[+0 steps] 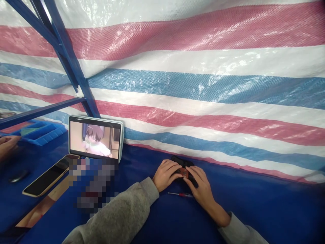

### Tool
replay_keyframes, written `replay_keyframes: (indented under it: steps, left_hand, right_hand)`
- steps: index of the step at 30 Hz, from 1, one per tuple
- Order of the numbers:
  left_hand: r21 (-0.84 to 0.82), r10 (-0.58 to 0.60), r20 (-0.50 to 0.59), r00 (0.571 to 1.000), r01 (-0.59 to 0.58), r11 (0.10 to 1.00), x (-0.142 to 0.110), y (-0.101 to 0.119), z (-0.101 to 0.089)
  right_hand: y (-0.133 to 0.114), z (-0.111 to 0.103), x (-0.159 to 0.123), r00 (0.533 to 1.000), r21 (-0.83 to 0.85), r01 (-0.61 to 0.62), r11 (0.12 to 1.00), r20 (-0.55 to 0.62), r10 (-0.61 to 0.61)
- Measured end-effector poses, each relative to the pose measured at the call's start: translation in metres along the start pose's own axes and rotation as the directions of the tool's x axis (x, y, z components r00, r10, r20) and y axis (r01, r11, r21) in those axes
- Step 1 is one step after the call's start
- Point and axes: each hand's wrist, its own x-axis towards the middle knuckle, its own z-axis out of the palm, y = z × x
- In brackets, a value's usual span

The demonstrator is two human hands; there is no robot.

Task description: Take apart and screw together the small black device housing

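My left hand point(167, 173) and my right hand point(201, 184) meet over the blue table, fingers closed on a small black and reddish-brown object point(184, 173). Its kind cannot be made out, because the fingers cover much of it. Just behind the fingertips lies a dark black item point(181, 160), partly hidden by my hands. A small screwdriver point(181, 194) with a red handle and a thin metal shaft rests on the table below my hands, its handle end close to my right hand.
A tablet point(94, 137) playing a cartoon leans upright at the left. Near it lie a phone point(49, 176) and a dark rounded object point(19, 176). Another person's hand point(8, 145) is by a blue compartment tray point(42, 134). Striped sheeting point(203, 84) hangs behind the table.
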Motion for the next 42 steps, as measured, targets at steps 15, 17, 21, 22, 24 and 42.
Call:
replay_keyframes:
  steps: [15,17,21,22,24,42]
  left_hand:
    - [-0.1,-0.041,-0.101,0.994,0.031,0.994,-0.0032,-0.0051,0.0052]
    - [-0.107,-0.033,-0.11,0.993,0.021,0.994,-0.0027,-0.0068,0.0058]
    - [-0.11,-0.064,-0.1,0.993,0.052,0.993,-0.0024,-0.008,0.006]
    - [-0.109,-0.066,-0.099,0.993,0.055,0.992,-0.0023,-0.0078,0.0057]
    - [-0.108,-0.061,-0.098,0.993,0.05,0.993,-0.0022,-0.0069,0.0051]
    - [-0.063,-0.039,-0.118,0.992,0.032,0.997,-0.001,-0.0045,0.0066]
  right_hand:
    - [-0.0029,-0.0004,-0.0007,0.977,0.098,-0.207,0.973,-0.025,0.21]
    - [-0.0025,-0.0007,-0.0007,0.979,0.096,-0.201,0.975,-0.018,0.203]
    - [-0.0043,-0.002,0.0011,0.983,0.094,-0.179,0.979,-0.013,0.181]
    - [-0.0048,-0.0023,0.0013,0.984,0.096,-0.174,0.98,-0.015,0.177]
    - [-0.0054,-0.0026,0.0014,0.985,0.101,-0.168,0.981,-0.021,0.171]
    - [-0.0063,-0.0033,0.0016,0.987,0.091,-0.12,0.989,-0.095,0.129]
